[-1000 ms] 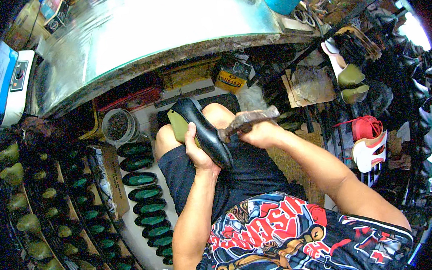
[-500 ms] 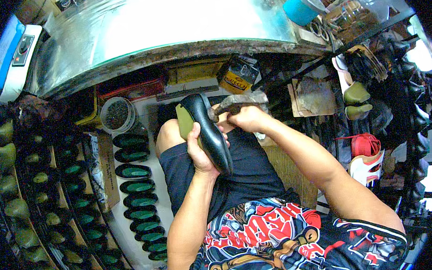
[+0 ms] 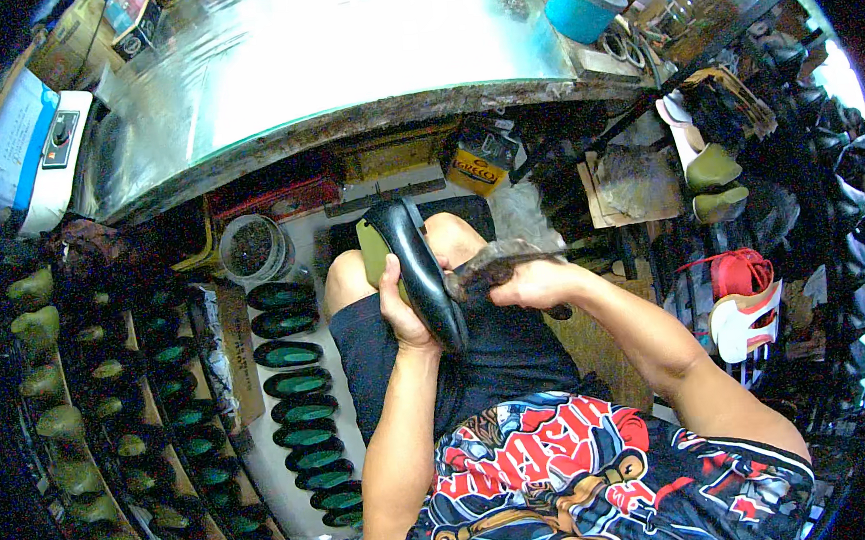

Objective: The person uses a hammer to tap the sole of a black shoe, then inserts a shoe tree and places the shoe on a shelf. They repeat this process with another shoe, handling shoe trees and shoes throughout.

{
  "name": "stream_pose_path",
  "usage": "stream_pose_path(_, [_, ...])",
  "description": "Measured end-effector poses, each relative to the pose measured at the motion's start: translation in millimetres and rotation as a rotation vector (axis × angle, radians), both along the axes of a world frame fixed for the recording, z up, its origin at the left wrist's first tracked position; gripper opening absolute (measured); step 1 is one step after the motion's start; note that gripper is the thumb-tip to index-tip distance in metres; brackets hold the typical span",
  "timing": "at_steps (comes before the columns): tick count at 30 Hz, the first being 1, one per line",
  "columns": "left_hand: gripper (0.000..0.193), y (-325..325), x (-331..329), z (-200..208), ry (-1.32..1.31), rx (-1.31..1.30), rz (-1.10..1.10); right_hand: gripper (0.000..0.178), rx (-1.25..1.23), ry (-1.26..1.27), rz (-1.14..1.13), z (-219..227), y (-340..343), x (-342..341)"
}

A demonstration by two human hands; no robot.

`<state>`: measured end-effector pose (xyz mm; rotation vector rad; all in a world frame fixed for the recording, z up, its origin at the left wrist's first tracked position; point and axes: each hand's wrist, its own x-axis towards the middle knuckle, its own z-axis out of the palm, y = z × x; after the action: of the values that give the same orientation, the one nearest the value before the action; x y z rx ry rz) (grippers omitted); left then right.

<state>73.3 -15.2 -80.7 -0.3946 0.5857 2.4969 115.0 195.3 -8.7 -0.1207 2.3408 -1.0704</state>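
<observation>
Over my lap, my left hand is wrapped round a glossy black shoe, thumb on the near side. An olive-green shoe last fills the shoe and shows at its heel end. The toe points down toward my body. My right hand is closed round a worn, grey-brown hammer. One end of the hammer's head is at the shoe's right side, towards the toe; whether it touches I cannot tell. The fingers of my left hand beneath the shoe are mostly hidden.
A workbench runs across in front of me. Left of my legs are a tub of small dark bits, a row of dark shoes with green insoles and racks of lasts. At right stand a red-laced shoe and crowded shelving.
My right hand and the hammer have moved toward the toe and slightly right. My left hand still grips the shoe. The whole view has shifted a little.
</observation>
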Motion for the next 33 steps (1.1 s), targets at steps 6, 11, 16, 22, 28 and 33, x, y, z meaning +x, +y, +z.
stream_pose_path(6, [0.067, -9, -9, 7, 0.001, 0.051, -0.089, 0.045, -0.066, 0.159, -0.025, 64, 7, 50])
stream_pose_path(11, [0.091, -5, -6, 44, 0.277, 0.359, -0.019, 0.044, -1.149, -0.218, -0.745, 65, 30, 111])
stream_pose_path(16, [0.07, -86, -29, 83, 0.642, -0.865, -0.236, 0.035, -0.4, -0.224, -1.04, 10, 8, 139])
stream_pose_path(22, [0.061, -99, -18, 70, 1.089, -1.24, -0.182, 0.049, -0.152, 0.083, -0.73, 54, -21, 96])
stream_pose_path(28, [0.064, -98, -20, 52, 1.037, -1.216, -0.049, 0.061, -1.092, 0.779, -0.645, 135, -42, 90])
stream_pose_path(33, [0.065, -97, -15, 29, 1.083, -1.24, 0.035, 0.054, -0.795, 0.739, -0.216, 93, -71, 66])
